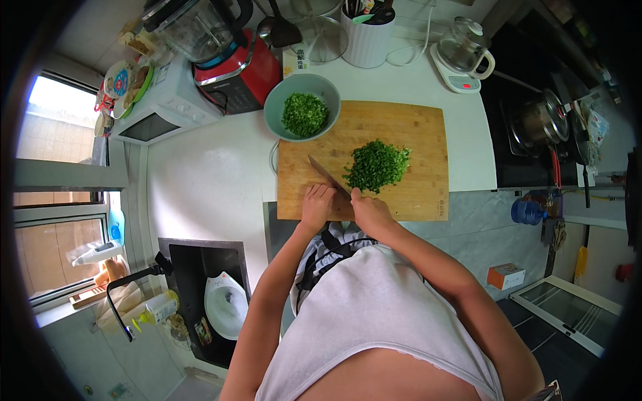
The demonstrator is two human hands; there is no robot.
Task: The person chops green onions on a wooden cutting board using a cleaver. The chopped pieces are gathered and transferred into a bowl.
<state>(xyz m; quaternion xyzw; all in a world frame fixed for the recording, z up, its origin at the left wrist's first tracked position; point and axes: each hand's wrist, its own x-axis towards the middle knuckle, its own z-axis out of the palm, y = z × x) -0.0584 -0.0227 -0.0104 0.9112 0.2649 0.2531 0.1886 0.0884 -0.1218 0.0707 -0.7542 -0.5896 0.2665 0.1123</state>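
Note:
My right hand (pixel 372 214) grips a kitchen knife (pixel 328 175) by its handle, which the fingers mostly hide. The blade slants to the far left over a bamboo cutting board (pixel 401 120). Close to the blade's left side is my left hand (pixel 317 201), fingers curled over the board near its front edge. Whether those fingers touch the blade or hold anything beneath them is hidden. A mound of finely chopped green herbs (pixel 378 165) lies on the board, right of the knife. More chopped greens (pixel 305 114) fill part of a grey-green bowl (pixel 271 113) at the board's far left corner.
Behind the bowl stand a red blender (pixel 261 67) and a white utensil holder (pixel 368 42). A glass kettle on its base (pixel 459 65) sits at the back right, before a stove with a pot (pixel 539 120). Left of me is a black sink (pixel 195 250) holding a white basin (pixel 225 311).

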